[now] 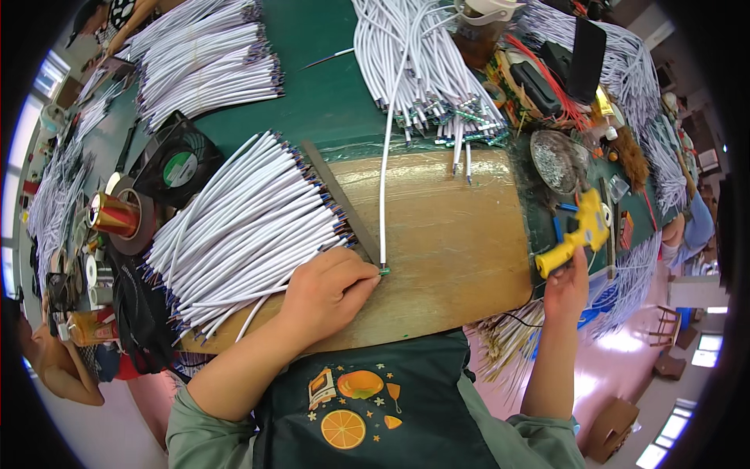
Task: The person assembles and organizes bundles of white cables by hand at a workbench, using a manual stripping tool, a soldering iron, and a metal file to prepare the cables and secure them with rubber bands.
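Note:
My left hand rests on the wooden board, its thumb and index finger pinching the near end of a white cable. A tiny green circuit board sits at that end, just beyond the fingertips. The cable runs straight away to a heap of white cables with green-tipped ends. Off to the right, my raised right hand is closed round a yellow soldering gun, slightly blurred. Its front end points up near a metal bowl of grey bits. Left of my left hand lies a bundle of white cables.
A metal bar lies along the bundle's ends on the wooden board. A black fan, a tape roll and a red-gold can stand left. More cable stacks lie behind. Other people work at the edges.

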A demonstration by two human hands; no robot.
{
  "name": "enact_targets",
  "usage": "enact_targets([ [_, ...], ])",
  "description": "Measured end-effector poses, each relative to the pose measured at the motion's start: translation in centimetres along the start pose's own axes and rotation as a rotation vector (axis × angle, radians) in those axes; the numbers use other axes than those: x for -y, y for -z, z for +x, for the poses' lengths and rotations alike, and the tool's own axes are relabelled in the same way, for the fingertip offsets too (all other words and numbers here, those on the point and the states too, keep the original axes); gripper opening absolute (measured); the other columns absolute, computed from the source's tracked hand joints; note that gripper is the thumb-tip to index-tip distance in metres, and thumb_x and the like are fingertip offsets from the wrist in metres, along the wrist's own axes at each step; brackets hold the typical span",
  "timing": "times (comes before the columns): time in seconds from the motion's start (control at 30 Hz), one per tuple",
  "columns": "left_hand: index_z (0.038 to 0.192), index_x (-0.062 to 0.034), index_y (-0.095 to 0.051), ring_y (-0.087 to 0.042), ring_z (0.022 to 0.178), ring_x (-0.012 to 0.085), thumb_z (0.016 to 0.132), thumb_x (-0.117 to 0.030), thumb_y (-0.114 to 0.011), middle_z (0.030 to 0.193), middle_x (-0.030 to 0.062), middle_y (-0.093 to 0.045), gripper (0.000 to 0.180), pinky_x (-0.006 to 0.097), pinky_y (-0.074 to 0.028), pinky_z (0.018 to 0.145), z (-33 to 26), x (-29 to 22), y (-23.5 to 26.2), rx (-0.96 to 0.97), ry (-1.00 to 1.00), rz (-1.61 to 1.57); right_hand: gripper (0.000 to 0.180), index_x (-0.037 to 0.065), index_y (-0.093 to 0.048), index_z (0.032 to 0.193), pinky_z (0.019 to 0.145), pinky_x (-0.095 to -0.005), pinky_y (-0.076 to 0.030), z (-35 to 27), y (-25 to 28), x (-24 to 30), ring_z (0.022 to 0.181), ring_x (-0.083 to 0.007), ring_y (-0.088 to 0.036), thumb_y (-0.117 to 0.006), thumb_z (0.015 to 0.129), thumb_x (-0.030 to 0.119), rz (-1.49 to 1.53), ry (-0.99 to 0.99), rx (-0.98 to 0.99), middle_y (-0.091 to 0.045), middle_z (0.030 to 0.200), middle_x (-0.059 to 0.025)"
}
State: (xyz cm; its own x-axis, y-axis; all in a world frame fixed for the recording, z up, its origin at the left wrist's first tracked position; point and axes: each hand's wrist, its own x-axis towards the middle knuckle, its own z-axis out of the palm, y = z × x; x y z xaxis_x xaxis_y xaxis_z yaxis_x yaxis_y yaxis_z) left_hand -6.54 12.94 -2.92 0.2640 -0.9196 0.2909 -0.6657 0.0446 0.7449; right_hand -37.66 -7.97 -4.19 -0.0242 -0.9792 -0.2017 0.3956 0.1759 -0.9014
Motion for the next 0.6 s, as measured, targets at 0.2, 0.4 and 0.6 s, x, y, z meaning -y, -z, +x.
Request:
enact_targets([
  [0.2,0.083,-0.0058,-0.069,-0.063,0.072,0.0238,0.074,-0.005,-0.075,0.08,0.0078,-0.065,0.01,0.033,-0.05,0.062,0.0,0.0,0.2,-0.03,-0.043,0.018,0.043,0.01,-0.05,0.119,0.062,-0.0312,-0.039,-5.9,0.1,-0.9,0.067,-0.0174,-0.047,-0.054,0.091,0.043,0.233,-0.177,0.462,-0.049,0.075,-0.0052],
  [0.4,0.083,-0.0066,-0.069,-0.062,0.07,0.025,0.074,-0.005,-0.074,0.078,0.0072,-0.062,0.01,0.034,-0.05,0.06,0.4,0.1,0.1,-0.017,-0.083,0.06,0.053,0.004,-0.049,0.121,0.061,-0.0319,-0.045,-11.2,-2.9,-2.5,0.066,-0.0183,-0.054,-0.074,0.08,0.028,0.1,-0.247,0.641,-0.054,0.076,-0.0069],
  [0.6,0.082,-0.0063,-0.069,-0.062,0.071,0.0246,0.074,-0.006,-0.073,0.078,0.0061,-0.062,0.009,0.034,-0.05,0.061,0.4,-0.3,0.3,-0.016,-0.051,0.062,0.068,0.006,-0.044,0.13,0.061,-0.0328,-0.046,-13.0,-0.1,-3.1,0.071,-0.0197,-0.056,-0.077,0.077,0.034,-0.081,-0.498,0.822,-0.054,0.08,-0.007],
])
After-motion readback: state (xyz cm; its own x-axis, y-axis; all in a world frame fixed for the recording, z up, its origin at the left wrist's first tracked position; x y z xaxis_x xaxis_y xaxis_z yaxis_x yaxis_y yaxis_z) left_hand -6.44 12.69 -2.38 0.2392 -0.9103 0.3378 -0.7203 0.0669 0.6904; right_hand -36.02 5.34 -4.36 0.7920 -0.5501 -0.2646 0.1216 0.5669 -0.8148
